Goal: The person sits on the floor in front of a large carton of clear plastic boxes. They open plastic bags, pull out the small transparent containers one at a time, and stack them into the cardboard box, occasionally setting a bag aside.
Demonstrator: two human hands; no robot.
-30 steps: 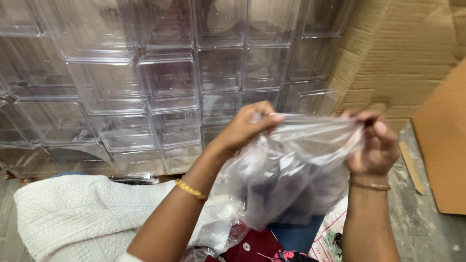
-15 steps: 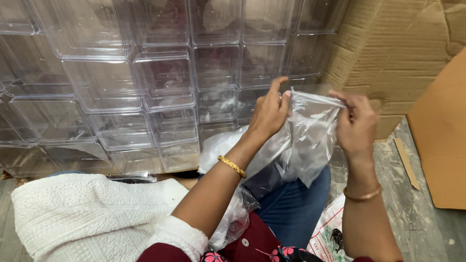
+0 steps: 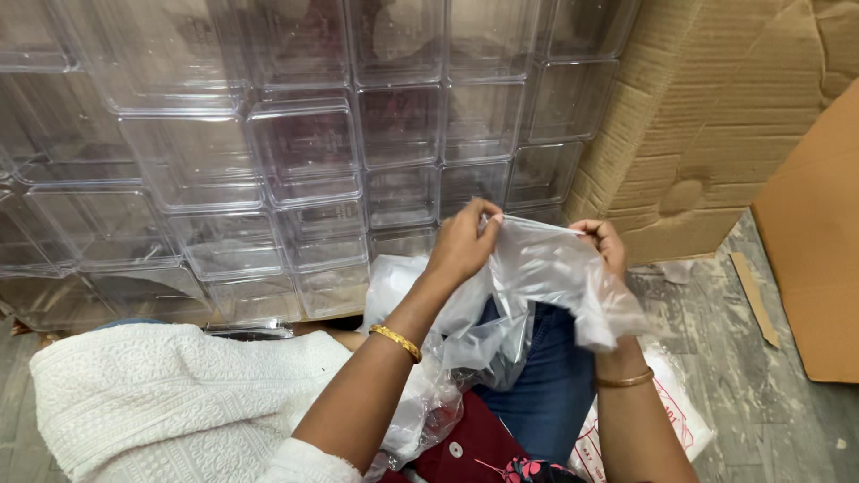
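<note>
Above lap, before stacked clear boxes (image 3: pixel 304 170) | left hand (image 3: pixel 461 246) and right hand (image 3: pixel 604 246) pinching clear plastic bag (image 3: pixel 546 277) at top edge | best pulling edges apart evenly, avoiding tears.

stacked clear plastic boxes (image 3: pixel 304 161) wall off far and left, cardboard box (image 3: pixel 716 116) blocks far right, white cloth (image 3: pixel 161 402) near left; open floor (image 3: pixel 716 358) right.

glossy plastic bag (image 3: pixel 546 277), matt cardboard box (image 3: pixel 707 134)
</note>
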